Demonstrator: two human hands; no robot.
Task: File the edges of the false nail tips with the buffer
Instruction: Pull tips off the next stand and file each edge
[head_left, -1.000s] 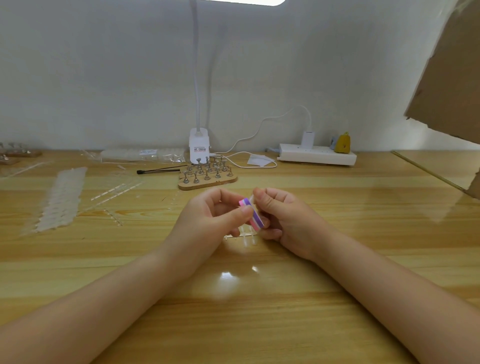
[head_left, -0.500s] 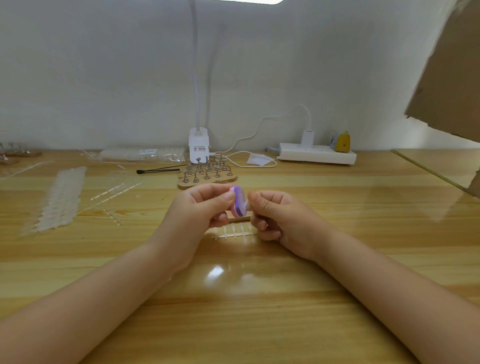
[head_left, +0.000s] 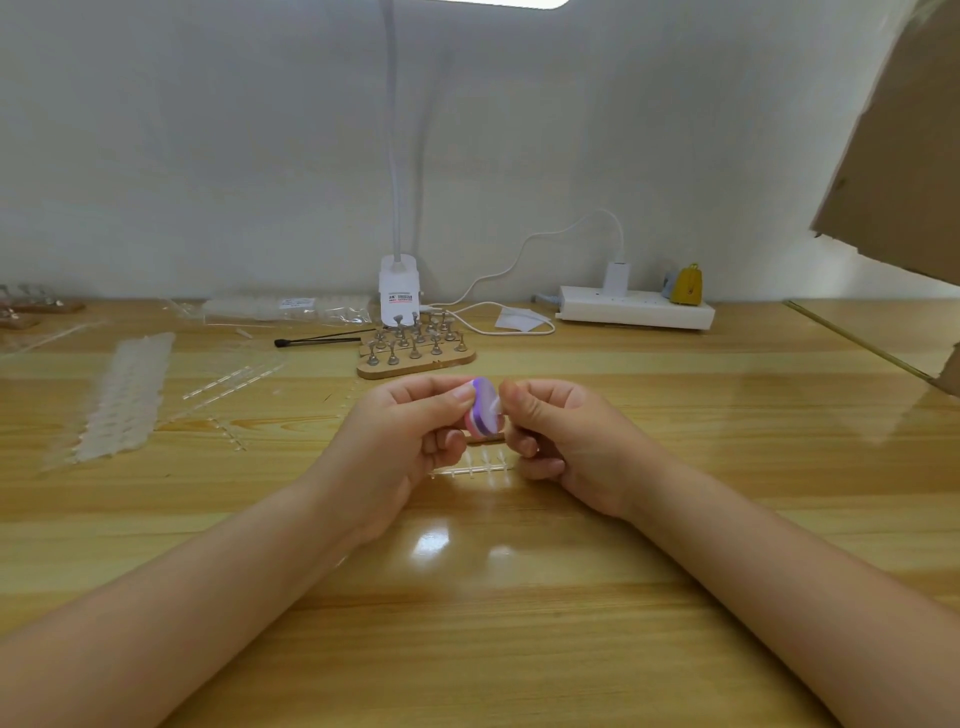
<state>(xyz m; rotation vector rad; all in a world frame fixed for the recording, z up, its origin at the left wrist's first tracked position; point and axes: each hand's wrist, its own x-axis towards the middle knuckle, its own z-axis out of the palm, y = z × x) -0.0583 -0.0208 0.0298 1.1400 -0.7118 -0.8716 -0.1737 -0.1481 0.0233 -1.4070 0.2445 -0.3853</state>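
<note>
Wooden table (head_left: 519, 649), both hands raised over it, filing in progress.

Nearest, the left hand (head_left: 400, 441) pinches the buffer (head_left: 480, 413) between thumb and fingers; the right hand (head_left: 561, 441) pinches a clear false nail tip (head_left: 497, 405) against its purple face. Since a second ago the buffer has turned from edge-on to showing that flat face, so a fresh stroke seems underway. Just beyond the hands lies a clear sprue strip (head_left: 475, 470); farther off stand the wooden nail stand (head_left: 415, 353) and lamp base (head_left: 399, 288).
</note>
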